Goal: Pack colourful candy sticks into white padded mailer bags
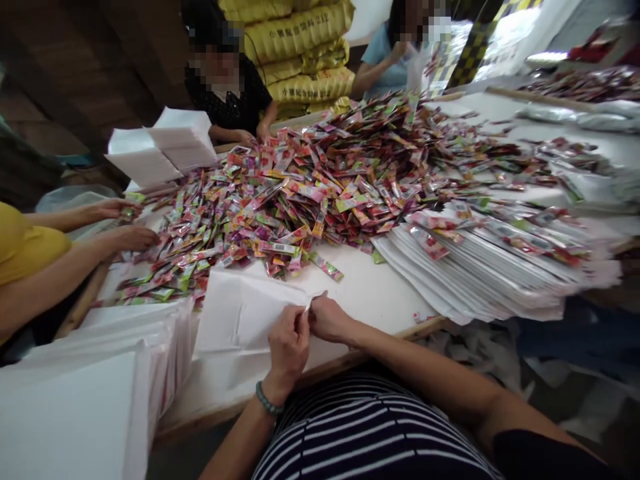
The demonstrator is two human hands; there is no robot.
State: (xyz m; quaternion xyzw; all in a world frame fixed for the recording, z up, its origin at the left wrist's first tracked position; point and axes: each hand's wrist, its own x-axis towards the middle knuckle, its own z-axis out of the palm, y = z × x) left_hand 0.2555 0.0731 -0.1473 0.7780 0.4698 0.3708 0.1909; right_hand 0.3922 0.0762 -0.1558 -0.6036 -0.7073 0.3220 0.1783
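Observation:
A flat white bag (240, 313) lies on the table in front of me, its open side or edge turned to the right. My left hand (289, 341), a beaded bracelet on its wrist, pinches that edge. Right beside it, my right hand (330, 320) is closed on the same edge, its fingertips nearly touching those of the left. Whether anything is inside the bag cannot be seen. Just beyond it rises a heap of small colourful sachets (300, 193), and one green-and-pink sachet (326, 265) lies apart near my hands.
Stacked white bags stand at the left (75, 400); another fanned stack (440, 273) with sachets on top lies right. A white stack (160, 147) stands farther back. A person in yellow (30, 253) and two people across handle things. Yellow sacks (305, 33) are piled behind.

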